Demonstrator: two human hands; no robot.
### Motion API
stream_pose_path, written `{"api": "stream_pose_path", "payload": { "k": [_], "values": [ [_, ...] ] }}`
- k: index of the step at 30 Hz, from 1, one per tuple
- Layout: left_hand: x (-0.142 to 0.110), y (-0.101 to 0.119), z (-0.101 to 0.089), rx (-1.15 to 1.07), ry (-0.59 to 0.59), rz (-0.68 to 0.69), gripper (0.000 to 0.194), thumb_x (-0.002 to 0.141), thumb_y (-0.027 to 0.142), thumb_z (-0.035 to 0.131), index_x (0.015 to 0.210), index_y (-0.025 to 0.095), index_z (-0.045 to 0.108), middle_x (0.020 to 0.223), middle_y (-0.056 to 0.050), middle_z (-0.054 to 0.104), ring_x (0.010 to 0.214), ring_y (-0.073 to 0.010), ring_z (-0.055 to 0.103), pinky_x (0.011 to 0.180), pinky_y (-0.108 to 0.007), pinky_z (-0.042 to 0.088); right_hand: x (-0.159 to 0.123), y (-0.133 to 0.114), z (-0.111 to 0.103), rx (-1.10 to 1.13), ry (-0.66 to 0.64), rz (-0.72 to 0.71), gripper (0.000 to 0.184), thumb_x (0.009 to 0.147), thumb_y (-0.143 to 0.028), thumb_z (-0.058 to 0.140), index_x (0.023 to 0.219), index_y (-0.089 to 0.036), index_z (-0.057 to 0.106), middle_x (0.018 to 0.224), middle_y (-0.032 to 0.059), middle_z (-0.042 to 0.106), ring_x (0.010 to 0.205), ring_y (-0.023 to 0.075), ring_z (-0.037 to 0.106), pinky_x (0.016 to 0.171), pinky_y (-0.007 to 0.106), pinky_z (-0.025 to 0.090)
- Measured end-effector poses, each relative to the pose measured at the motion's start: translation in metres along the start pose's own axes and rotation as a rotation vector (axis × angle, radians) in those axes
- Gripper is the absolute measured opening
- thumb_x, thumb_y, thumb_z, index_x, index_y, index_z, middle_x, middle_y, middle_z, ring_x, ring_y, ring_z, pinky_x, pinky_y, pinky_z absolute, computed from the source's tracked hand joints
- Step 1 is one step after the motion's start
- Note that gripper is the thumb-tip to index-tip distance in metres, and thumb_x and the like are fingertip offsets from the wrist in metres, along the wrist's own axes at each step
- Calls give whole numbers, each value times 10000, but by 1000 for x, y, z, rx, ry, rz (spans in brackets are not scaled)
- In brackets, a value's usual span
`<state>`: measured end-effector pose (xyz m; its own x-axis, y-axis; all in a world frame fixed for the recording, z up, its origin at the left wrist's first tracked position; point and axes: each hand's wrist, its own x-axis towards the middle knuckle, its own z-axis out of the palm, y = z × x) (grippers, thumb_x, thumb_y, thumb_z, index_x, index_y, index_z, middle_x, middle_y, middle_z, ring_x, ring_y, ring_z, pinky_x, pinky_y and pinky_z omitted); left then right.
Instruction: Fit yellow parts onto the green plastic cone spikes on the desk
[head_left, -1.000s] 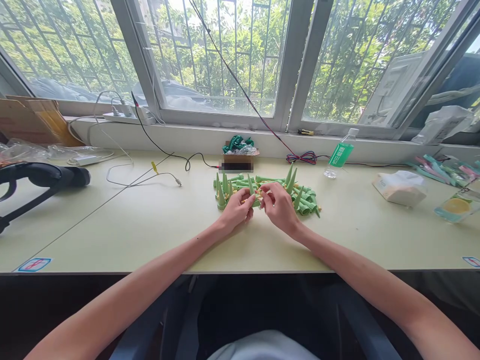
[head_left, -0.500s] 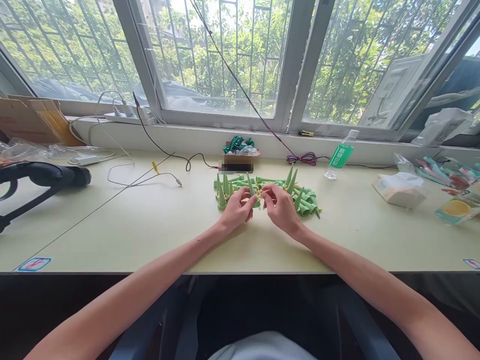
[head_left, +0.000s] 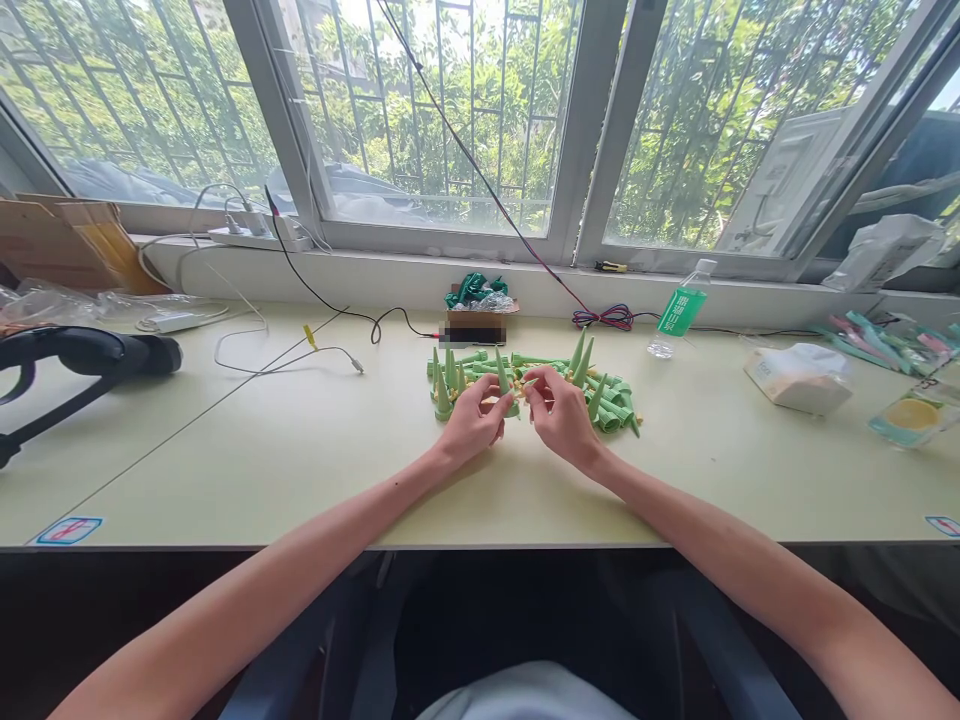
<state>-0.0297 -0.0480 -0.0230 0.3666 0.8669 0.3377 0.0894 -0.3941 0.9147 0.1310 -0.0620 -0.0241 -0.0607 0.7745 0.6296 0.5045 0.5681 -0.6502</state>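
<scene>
Green tapered plastic cone point(head_left: 502, 370), point up, in left hand point(head_left: 472, 418), above pale yellow counter point(head_left: 300, 450), between upright green cones point(head_left: 442, 396) and heap of green tubular pieces point(head_left: 616, 408). Left fingers closed around cone's lower part. Right hand point(head_left: 561, 418) just beside, thumb and fingertips drawn narrow; whether they grip small yellow bit, cannot tell. For good fine work here: brace cone low, wrists near counter, light fingertip pressure, contact spot in sight, sleeveless forearms clear of neighbouring points.
</scene>
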Motion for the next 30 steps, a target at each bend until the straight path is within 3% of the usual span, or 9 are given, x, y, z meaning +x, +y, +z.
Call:
{"api": "stream_pose_path", "payload": {
  "k": [30],
  "values": [
    [0, 3, 0, -13, -6, 41, 283, 872, 451, 583, 953, 183, 546, 955, -45, 604, 453, -30, 494, 383, -190, 393, -1, -8, -5, -13, 18, 39, 198, 960, -381, 444, 956, -208, 540, 545, -41, 518, 465, 130, 483, 518, 244, 382]
  ]
}}
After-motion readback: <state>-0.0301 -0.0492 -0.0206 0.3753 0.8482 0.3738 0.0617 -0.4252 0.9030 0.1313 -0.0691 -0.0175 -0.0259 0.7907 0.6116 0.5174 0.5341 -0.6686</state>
